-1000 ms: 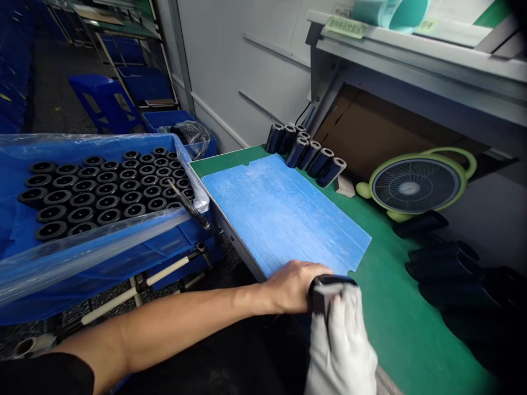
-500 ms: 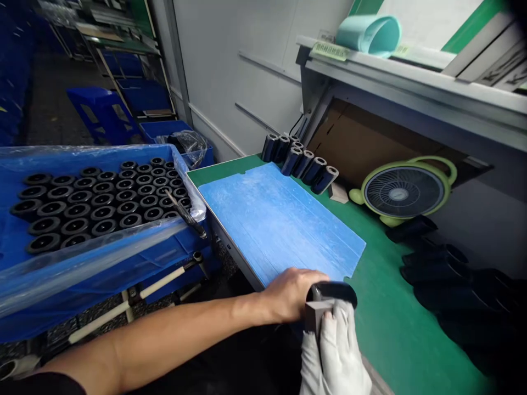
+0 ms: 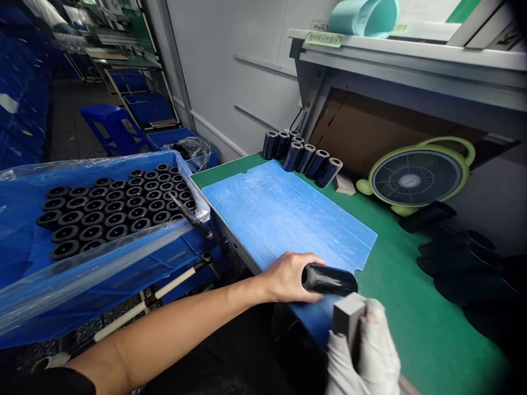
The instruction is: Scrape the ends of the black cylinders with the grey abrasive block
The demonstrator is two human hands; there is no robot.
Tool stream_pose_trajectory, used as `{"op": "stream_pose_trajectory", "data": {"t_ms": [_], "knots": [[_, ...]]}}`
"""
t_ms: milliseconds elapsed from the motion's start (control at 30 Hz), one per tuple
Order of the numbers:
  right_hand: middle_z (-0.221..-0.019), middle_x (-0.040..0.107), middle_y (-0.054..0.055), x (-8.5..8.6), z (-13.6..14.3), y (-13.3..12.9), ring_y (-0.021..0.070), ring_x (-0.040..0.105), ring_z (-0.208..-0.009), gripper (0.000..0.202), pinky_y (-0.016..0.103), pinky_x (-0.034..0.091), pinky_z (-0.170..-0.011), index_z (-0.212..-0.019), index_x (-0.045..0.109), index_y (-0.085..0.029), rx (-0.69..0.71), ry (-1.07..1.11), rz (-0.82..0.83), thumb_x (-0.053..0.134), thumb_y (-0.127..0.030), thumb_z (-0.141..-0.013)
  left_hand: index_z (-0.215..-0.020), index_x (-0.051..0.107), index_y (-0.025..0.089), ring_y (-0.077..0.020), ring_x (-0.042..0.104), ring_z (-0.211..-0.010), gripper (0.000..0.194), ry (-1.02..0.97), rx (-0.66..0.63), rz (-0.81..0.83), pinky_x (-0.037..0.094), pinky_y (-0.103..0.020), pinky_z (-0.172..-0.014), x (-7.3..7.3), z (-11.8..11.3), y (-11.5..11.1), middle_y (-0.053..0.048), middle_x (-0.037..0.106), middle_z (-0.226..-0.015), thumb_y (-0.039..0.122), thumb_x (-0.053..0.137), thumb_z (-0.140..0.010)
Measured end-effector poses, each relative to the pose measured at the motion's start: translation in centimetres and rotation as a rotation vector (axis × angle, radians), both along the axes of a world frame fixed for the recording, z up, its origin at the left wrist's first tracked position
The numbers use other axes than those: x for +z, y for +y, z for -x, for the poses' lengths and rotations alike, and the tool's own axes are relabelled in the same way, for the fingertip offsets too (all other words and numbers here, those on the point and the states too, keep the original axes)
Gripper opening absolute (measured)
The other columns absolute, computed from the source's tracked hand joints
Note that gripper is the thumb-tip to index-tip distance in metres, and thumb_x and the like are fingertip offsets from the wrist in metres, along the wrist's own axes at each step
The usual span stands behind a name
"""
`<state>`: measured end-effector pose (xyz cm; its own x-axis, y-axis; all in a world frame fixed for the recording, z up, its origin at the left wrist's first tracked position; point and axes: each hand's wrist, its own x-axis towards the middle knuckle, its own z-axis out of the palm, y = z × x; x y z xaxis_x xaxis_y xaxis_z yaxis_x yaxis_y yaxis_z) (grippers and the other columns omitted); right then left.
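A glossy black tube (image 3: 332, 278) lies sideways in my bare left hand (image 3: 290, 277), whose fingers wrap round its open left end. My right hand (image 3: 373, 345), in a white glove with at least one fingertip bare, grips a grey rectangular block (image 3: 349, 312), which looks like a sanding block. The block is just below the tube's right end, apart from it. Beneath both hands are the front edge of the green worktop (image 3: 405, 291) and a blue sheet (image 3: 288, 219) lying on it.
Several black tubes (image 3: 317, 163) stand at the worktop's back, beside another block (image 3: 344, 185). A green-rimmed fan (image 3: 420, 178) leans at the back right, near more dark tubes (image 3: 465, 252). Left, a plastic-lined blue crate (image 3: 24, 241) holds rows of tubes; a brush-like tool (image 3: 191, 216) rests on its edge.
The block in my right hand has come away from the tube, down and to the right. My left hand has turned the tube from end-on to lengthwise. The view has shifted slightly.
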<state>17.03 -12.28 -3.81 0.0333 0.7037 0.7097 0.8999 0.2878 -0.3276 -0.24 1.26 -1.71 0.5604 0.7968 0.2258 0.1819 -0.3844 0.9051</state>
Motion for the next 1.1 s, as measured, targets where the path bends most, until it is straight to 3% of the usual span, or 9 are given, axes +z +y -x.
{"op": "stream_pose_trajectory", "data": {"t_ms": [100, 200, 400, 533, 633, 700, 800, 933, 1100], "knots": [[-0.158, 0.046, 0.021, 0.3, 2.3, 1.7, 0.0448, 0.051, -0.141, 0.086, 0.068, 0.054, -0.105, -0.166, 0.031, -0.02, 0.061, -0.147, -0.058, 0.073, -0.017, -0.092, -0.126, 0.073, 0.017, -0.0252, 0.076, -0.11, 0.048, -0.027, -0.034, 0.009, 0.058, -0.029, -0.093, 0.0, -0.3, -0.1, -0.008, 0.079, -0.121, 0.028, 0.081, -0.08], [-0.153, 0.05, 0.025, 1.1, 3.2, 2.8, 0.0452, 0.052, -0.139, 0.079, 0.066, 0.057, -0.101, -0.163, 0.036, -0.014, 0.073, -0.251, -0.104, 0.072, -0.02, -0.093, -0.126, 0.073, 0.016, -0.0248, 0.076, -0.11, 0.043, -0.03, -0.062, -0.016, 0.058, -0.03, -0.093, 0.0, -0.3, -0.1, -0.009, 0.079, -0.121, 0.023, 0.076, -0.083], [-0.149, 0.053, 0.027, 2.3, 2.0, 3.4, 0.0439, 0.051, -0.141, 0.067, 0.064, 0.057, -0.102, -0.156, 0.044, -0.009, 0.094, -0.267, -0.081, 0.07, -0.019, -0.095, -0.113, 0.075, 0.014, -0.024, 0.077, -0.095, 0.031, -0.014, -0.108, -0.07, 0.057, -0.029, -0.083, -0.6, -0.4, 0.0, -0.009, 0.08, -0.106, 0.022, 0.074, -0.083], [-0.15, 0.052, 0.028, 2.9, 1.0, 3.5, 0.042, 0.048, -0.144, 0.06, 0.055, 0.061, -0.096, -0.155, 0.043, -0.004, 0.262, -0.446, -0.098, 0.061, -0.02, -0.1, -0.12, 0.073, 0.015, -0.0256, 0.076, -0.105, 0.041, -0.046, -0.126, -0.062, 0.057, -0.03, -0.092, -0.6, -0.4, 0.2, -0.01, 0.079, -0.115, 0.026, 0.078, -0.081], [-0.148, 0.055, 0.027, 3.0, 0.5, 3.7, 0.0416, 0.048, -0.144, 0.061, 0.056, 0.059, -0.099, -0.152, 0.046, -0.006, 0.258, -0.375, -0.078, 0.067, -0.015, -0.095, -0.114, 0.075, 0.014, -0.0246, 0.078, -0.095, 0.036, -0.024, -0.17, -0.032, 0.057, -0.029, -0.083, -0.4, -0.2, 0.5, -0.009, 0.081, -0.107, 0.024, 0.077, -0.08], [-0.145, 0.058, 0.026, 3.0, -0.7, 3.6, 0.0409, 0.05, -0.143, 0.062, 0.056, 0.059, -0.1, -0.152, 0.047, -0.007, 0.284, -0.35, -0.045, 0.068, -0.013, -0.094, -0.113, 0.076, 0.014, -0.0242, 0.078, -0.095, 0.038, -0.017, -0.173, -0.02, 0.057, -0.028, -0.083, -0.4, -0.1, 0.5, -0.008, 0.081, -0.108, 0.021, 0.078, -0.077], [-0.146, 0.057, 0.025, 2.9, -4.7, 2.7, 0.0398, 0.052, -0.141, 0.063, 0.05, 0.06, -0.096, -0.156, 0.044, -0.008, 0.36, -0.465, -0.02, 0.065, -0.015, -0.097, -0.122, 0.075, 0.017, -0.0246, 0.076, -0.104, 0.055, -0.048, -0.154, -0.004, 0.056, -0.028, -0.092, -0.4, -0.1, 0.5, -0.008, 0.079, -0.117, 0.025, 0.086, -0.069], [-0.162, 0.042, 0.019, 3.1, -9.9, 0.8, 0.0366, 0.049, -0.145, 0.068, 0.052, 0.052, -0.113, -0.162, 0.039, -0.018, 0.253, -0.324, 0.056, 0.064, -0.03, -0.1, -0.123, 0.074, 0.018, -0.0214, 0.075, -0.095, 0.058, -0.041, -0.211, 0.042, 0.055, -0.027, -0.084, -0.2, 0.4, 0.9, -0.005, 0.078, -0.107, 0.026, 0.088, -0.068], [-0.163, 0.041, 0.018, 3.2, -10.3, -0.2, 0.0353, 0.047, -0.146, 0.072, 0.053, 0.05, -0.115, -0.164, 0.035, -0.022, 0.171, -0.287, 0.131, 0.064, -0.038, -0.1, -0.119, 0.074, 0.017, -0.0202, 0.072, -0.089, 0.059, 0.022, -0.402, 0.061, 0.053, -0.027, -0.078, 0.5, 2.2, 3.5, -0.005, 0.076, -0.1, 0.03, 0.094, -0.065]]}}
